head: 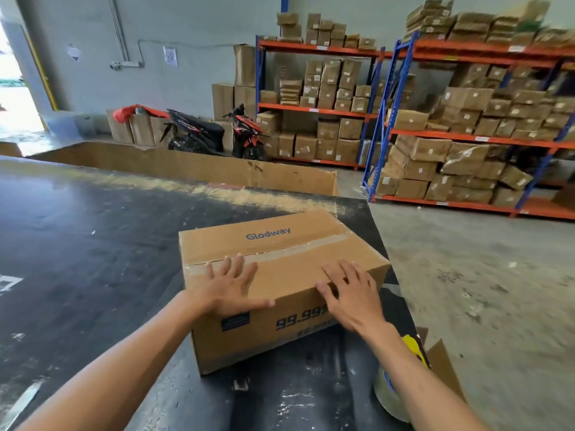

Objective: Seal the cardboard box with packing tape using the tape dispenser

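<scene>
Counter [93, 244]: dark and scuffed, carrying the work; the box sits at its right near corner, close to the person.
Left hand [228, 286]: spread wide and flat, holding nothing, palm pressing the box's near top flap at its left end, likely to keep the flaps down.
Cardboard box [311, 244]: closed, a strip of clear tape [298, 248] already running along the centre seam, left to right.
Right hand [353, 295]: open too, fingers splayed over the near top edge, empty, seemingly steadying or smoothing.
Tape dispenser [390, 391]: near right on the counter, partly hidden under the right forearm, a clear roll showing; not held.
</scene>
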`<move>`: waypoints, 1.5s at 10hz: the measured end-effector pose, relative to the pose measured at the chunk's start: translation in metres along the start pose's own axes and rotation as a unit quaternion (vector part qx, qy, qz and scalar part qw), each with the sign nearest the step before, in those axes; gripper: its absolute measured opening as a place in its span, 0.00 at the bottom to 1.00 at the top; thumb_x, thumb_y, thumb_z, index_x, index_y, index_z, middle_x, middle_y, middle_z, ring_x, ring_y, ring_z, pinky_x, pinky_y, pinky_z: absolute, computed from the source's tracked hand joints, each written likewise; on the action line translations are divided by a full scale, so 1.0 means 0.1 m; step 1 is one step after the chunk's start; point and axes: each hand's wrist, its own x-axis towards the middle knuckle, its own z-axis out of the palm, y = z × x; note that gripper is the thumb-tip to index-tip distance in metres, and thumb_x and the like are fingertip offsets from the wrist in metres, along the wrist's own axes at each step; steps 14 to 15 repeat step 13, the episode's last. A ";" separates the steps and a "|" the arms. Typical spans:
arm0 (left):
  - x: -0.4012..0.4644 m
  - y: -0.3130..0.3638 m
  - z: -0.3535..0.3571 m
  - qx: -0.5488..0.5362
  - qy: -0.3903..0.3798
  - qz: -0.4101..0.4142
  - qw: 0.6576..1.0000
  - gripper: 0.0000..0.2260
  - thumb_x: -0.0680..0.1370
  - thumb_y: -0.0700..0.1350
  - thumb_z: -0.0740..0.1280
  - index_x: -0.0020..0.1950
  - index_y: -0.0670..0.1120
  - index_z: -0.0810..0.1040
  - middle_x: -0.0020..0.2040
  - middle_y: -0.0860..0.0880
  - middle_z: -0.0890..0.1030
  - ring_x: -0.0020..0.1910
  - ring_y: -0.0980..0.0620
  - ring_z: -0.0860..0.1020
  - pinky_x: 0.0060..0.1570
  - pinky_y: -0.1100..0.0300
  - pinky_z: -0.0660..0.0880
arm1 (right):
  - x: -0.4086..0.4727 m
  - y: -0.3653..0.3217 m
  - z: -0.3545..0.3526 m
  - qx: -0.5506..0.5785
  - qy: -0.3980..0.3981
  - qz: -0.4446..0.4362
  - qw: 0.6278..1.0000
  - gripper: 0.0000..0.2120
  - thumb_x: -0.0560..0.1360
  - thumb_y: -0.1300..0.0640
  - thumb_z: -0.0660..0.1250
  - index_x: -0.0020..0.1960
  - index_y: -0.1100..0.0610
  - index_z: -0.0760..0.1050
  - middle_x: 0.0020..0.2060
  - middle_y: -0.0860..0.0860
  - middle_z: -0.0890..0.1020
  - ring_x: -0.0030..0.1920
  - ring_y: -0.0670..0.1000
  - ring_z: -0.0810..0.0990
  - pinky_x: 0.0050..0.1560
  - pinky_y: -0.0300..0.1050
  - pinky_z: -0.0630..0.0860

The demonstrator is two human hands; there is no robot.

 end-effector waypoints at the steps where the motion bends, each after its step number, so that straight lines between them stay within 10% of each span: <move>1: 0.02 -0.43 -0.15 0.033 -0.012 0.019 0.999 0.48 0.69 0.80 0.53 0.80 0.58 0.39 0.81 0.48 0.37 0.79 0.44 0.37 0.75 0.39 0.36 | -0.14 -0.27 -0.06 -0.064 0.025 -0.033 0.997 0.34 0.75 0.26 0.43 0.75 0.38 0.62 0.71 0.52 0.68 0.68 0.58 0.65 0.69 0.58 0.58; 3: 0.08 -0.31 0.13 0.047 0.100 0.053 0.992 0.49 0.67 0.82 0.48 0.81 0.56 0.43 0.80 0.50 0.39 0.80 0.43 0.41 0.74 0.34 0.38 | 0.03 0.16 -0.23 -0.063 -0.042 -0.003 0.997 0.46 0.61 0.15 0.48 0.76 0.31 0.52 0.79 0.51 0.54 0.78 0.60 0.45 0.73 0.68 0.39; 4: 0.12 -0.33 0.15 0.060 0.122 0.059 0.989 0.48 0.67 0.83 0.45 0.81 0.58 0.43 0.81 0.51 0.41 0.80 0.44 0.42 0.75 0.36 0.40 | 0.00 0.20 -0.16 -0.059 -0.040 0.014 0.997 0.47 0.61 0.14 0.46 0.77 0.30 0.46 0.81 0.49 0.48 0.79 0.59 0.45 0.73 0.68 0.53; 10: 0.38 -0.49 0.00 0.056 0.107 0.120 0.985 0.47 0.66 0.82 0.47 0.80 0.61 0.44 0.82 0.55 0.45 0.80 0.47 0.44 0.76 0.39 0.42 | -0.22 0.02 -0.12 -0.058 -0.001 0.098 0.993 0.48 0.60 0.13 0.45 0.76 0.30 0.50 0.80 0.49 0.52 0.78 0.58 0.49 0.71 0.65 0.57; 15: 0.23 -0.46 0.03 0.058 0.247 0.198 0.947 0.46 0.70 0.78 0.56 0.81 0.52 0.57 0.81 0.47 0.54 0.80 0.47 0.53 0.77 0.42 0.41 | -0.25 -0.11 -0.20 -0.061 -0.014 0.103 0.993 0.51 0.59 0.13 0.46 0.78 0.32 0.45 0.81 0.53 0.44 0.79 0.58 0.39 0.75 0.67 0.39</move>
